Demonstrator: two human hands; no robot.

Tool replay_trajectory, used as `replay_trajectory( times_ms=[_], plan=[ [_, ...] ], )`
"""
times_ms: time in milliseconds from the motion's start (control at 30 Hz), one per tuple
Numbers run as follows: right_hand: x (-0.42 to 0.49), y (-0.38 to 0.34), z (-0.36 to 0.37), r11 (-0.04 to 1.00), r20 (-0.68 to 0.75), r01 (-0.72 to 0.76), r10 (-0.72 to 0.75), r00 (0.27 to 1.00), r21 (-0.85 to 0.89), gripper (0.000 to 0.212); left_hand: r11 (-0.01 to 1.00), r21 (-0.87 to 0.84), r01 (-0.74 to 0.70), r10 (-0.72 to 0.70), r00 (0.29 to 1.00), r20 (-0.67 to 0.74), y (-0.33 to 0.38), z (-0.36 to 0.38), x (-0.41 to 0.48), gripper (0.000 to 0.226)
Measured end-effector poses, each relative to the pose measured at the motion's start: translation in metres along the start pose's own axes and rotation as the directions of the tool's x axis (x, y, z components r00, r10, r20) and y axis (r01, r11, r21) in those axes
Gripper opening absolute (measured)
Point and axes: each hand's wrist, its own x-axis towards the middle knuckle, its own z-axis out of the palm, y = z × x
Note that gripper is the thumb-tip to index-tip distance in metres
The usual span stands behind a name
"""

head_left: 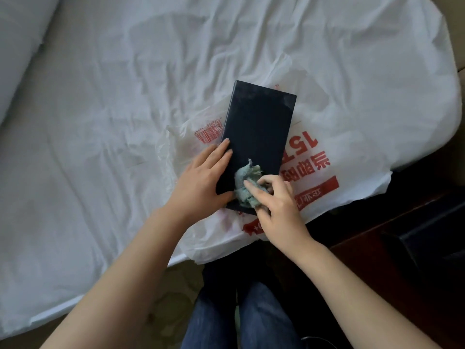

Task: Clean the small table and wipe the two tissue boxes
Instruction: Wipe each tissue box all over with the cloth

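Dark navy rectangular tissue box [259,132] lies flat near the middle of the view, on a thin white plastic carrier bag [352,122]. Its long axis runs from about 6 o'clock up toward 12–1 o'clock. The top face shows no readable writing.

At 9 o'clock spreads a creased white bed sheet [88,122], which carries the bag. The left hand [201,180] rests against the box's left side, fingers nearly straight along the top edge and thumb spread at the near corner, bracing the box without curling round it. Just beyond its fingertips a red barcode [208,132] is printed on the bag; the digits beside it are too small to read.

On the box's near end sits a crumpled blue-green frayed cloth rag [245,182]. The right hand [279,205] pinches it with curled fingers, forefinger pressed on top.

At 3 o'clock of the box the bag shows a large red "15" [303,143], upside down, with red Chinese characters I cannot make out. Dark brown wooden furniture [402,235] stands at 4 o'clock.
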Motion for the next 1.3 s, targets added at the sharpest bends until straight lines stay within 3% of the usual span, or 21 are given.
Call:
replay_trajectory(
  times_ms=[100, 167, 200, 300, 433, 533, 667, 867, 933, 1067, 1133, 1300],
  plan=[
    [0.017, -0.002, -0.025, 0.957, 0.067, -0.134, 0.121, 0.990, 0.257, 0.056, 1.000, 0.004, -0.001, 0.001, 0.999, -0.040, 0.020, -0.011, 0.001, 0.088],
    [0.025, 0.003, -0.049, 0.882, 0.119, -0.211, 0.177, 0.977, 0.421, 0.060, 0.995, -0.031, -0.092, 0.086, 0.984, -0.159, 0.040, -0.014, 0.001, 0.071],
    [0.029, 0.006, -0.059, 0.864, 0.077, -0.216, 0.204, 0.976, 0.456, 0.059, 0.990, -0.005, -0.140, 0.136, 0.972, -0.192, 0.048, -0.010, 0.001, 0.061],
    [0.041, 0.026, -0.071, 0.944, -0.084, -0.223, 0.249, 0.965, 0.242, 0.057, 0.968, 0.153, -0.199, 0.214, 0.973, -0.087, 0.059, 0.016, 0.002, 0.050],
    [0.053, 0.045, -0.056, 0.993, 0.141, -0.114, 0.118, 0.983, -0.036, 0.063, 0.929, 0.219, -0.298, 0.306, 0.952, -0.001, 0.032, 0.030, 0.005, 0.047],
    [0.053, 0.049, -0.052, 0.984, 0.156, -0.042, 0.070, 0.985, -0.175, 0.063, 0.914, 0.251, -0.320, 0.334, 0.943, -0.015, 0.013, 0.015, 0.027, 0.048],
    [0.059, 0.048, -0.058, 0.942, 0.167, 0.044, 0.013, 0.986, -0.331, 0.066, 0.940, 0.257, -0.224, 0.247, 0.967, -0.062, 0.006, -0.011, 0.096, 0.048],
    [0.062, 0.032, -0.057, 0.926, 0.238, 0.010, 0.086, 0.968, -0.377, 0.102, 0.931, 0.234, -0.278, 0.286, 0.958, 0.003, 0.013, -0.026, 0.163, 0.044],
    [0.062, 0.028, -0.053, 0.928, 0.225, -0.007, 0.098, 0.969, -0.372, 0.102, 0.945, 0.215, -0.246, 0.266, 0.961, -0.070, 0.005, -0.029, 0.158, 0.043],
    [0.063, 0.026, -0.051, 0.926, 0.238, -0.022, 0.119, 0.964, -0.376, 0.103, 0.998, -0.025, 0.055, -0.060, 0.961, -0.270, -0.014, -0.026, 0.117, 0.031],
    [0.062, 0.026, -0.050, 0.929, 0.247, -0.024, 0.123, 0.961, -0.370, 0.103, 0.991, -0.067, 0.115, -0.130, 0.945, -0.299, -0.008, -0.015, 0.091, 0.034],
    [0.062, 0.026, -0.049, 0.921, 0.242, -0.018, 0.121, 0.963, -0.390, 0.102, 0.996, 0.075, -0.055, 0.073, 0.961, -0.265, -0.002, -0.022, 0.124, 0.036]
  ],
)
